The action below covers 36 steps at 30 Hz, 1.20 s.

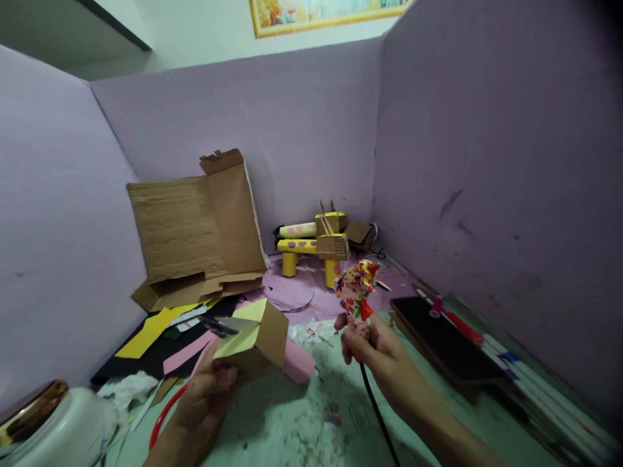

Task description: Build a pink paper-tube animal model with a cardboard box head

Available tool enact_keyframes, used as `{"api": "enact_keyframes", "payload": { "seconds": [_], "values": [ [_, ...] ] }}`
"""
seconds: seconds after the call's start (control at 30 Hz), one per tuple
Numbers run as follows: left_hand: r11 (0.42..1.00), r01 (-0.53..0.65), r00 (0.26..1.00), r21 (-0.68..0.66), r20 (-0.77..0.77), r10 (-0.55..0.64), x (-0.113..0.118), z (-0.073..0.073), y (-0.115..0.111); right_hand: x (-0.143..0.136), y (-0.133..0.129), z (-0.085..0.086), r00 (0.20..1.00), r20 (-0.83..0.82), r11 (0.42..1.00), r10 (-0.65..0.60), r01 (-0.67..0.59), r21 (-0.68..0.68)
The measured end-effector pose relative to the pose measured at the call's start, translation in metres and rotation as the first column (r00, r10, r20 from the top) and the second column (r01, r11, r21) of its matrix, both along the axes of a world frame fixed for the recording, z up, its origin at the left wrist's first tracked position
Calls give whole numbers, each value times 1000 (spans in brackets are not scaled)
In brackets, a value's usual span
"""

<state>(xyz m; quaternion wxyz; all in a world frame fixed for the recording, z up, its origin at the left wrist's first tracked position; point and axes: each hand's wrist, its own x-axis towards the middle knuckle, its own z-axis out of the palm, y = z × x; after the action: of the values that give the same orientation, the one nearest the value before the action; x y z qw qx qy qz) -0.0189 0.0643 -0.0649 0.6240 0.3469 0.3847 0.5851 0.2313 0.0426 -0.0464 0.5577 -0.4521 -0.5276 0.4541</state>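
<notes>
My left hand [209, 389] is closed around a small cardboard box [250, 340] with pale yellow paper on its upper face, held tilted above the table. A dark pointed piece [221, 325] lies across that box's yellow side. Right beside the box is a pink paper roll [298, 360]; whether they touch is unclear. My right hand [372, 344] grips a glue gun [357, 292] wrapped in flowered paper, its nozzle pointing right and a black cord hanging below.
Yellow cardboard animal figures [311, 245] stand at the back centre. An opened cardboard box [195, 227] leans on the back wall. Paper scraps [146, 334] and a white pot [80, 428] are at left. A dark board [448, 340] and markers [462, 326] lie along the right.
</notes>
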Motion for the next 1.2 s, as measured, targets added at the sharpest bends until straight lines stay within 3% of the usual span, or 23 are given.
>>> {"api": "enact_keyframes", "payload": {
  "seconds": [0.1,0.23,0.4,0.5,0.67,0.83,1.03,1.2],
  "values": [
    [999,16,999,28,-42,-14,8,2,2,0,3,-2,996,-84,998,19,-24,-57],
    [986,4,989,167,-146,21,29,7,5,1,8,-8,984,-172,995,-35,19,-98],
    [981,28,943,194,-331,39,41,9,10,1,4,-11,982,-43,979,-185,180,-93],
    [984,19,921,176,-387,51,44,8,14,4,-1,-18,988,-100,990,-116,107,-91],
    [987,-76,939,144,-323,120,51,9,14,9,-2,-30,975,-220,998,-12,-3,-68],
    [986,-146,959,84,-233,161,50,16,6,5,-3,-24,908,-399,985,127,-164,-60],
    [969,-245,954,37,-172,247,47,19,0,6,-5,-25,933,-351,980,81,-140,-144],
    [972,-228,946,58,-221,236,45,12,1,2,-3,-30,953,-292,987,83,-120,-110]
  ]
}}
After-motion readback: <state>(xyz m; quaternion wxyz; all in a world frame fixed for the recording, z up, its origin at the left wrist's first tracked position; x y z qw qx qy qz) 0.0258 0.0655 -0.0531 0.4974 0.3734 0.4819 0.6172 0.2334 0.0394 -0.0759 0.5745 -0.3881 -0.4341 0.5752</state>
